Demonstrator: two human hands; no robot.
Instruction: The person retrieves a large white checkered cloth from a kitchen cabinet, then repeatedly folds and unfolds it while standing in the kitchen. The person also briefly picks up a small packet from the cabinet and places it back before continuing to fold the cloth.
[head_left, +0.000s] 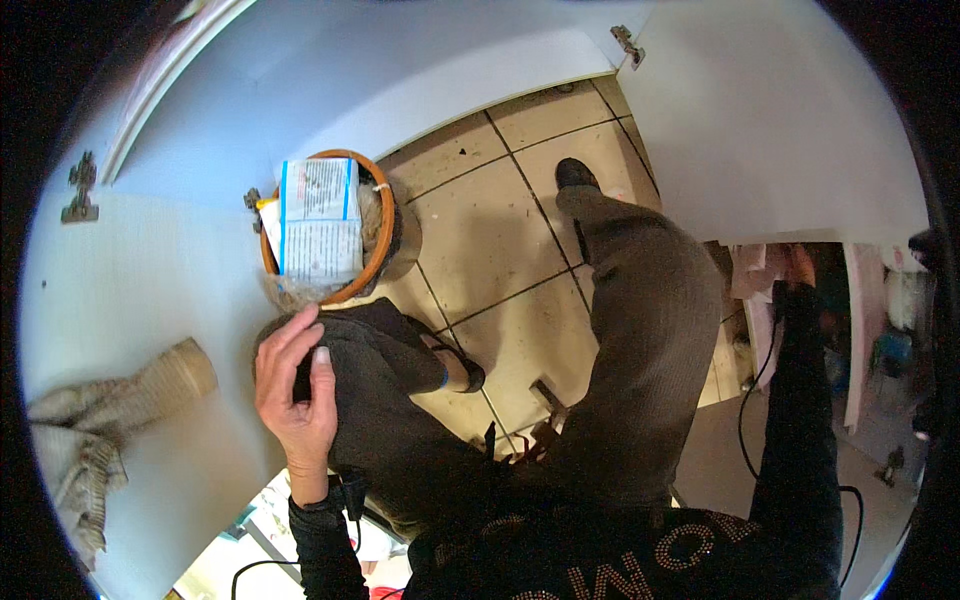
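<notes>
My left hand (296, 394) hovers at my left knee, palm turned up, its fingers slightly curled and apart around nothing. Just beyond its fingertips stands a round bin (387, 217) with an orange-brown rim. A white and blue packet (321, 225) bearing writing lies on top of the bin's contents, with clear plastic film (289, 292) at the near rim. Far to the right, my right hand (799, 266) reaches into an open cabinet (852, 337), beside a pale pinkish item (752, 270). Blur and shadow hide whether its fingers grip that item.
White cabinet panels with metal hinges (81, 187) surround me on the left, far side and right. A beige knitted cloth (120, 394) hangs at the left. Between my legs lies a dirty tiled floor (495, 232). Black cables (750, 405) run beside both arms.
</notes>
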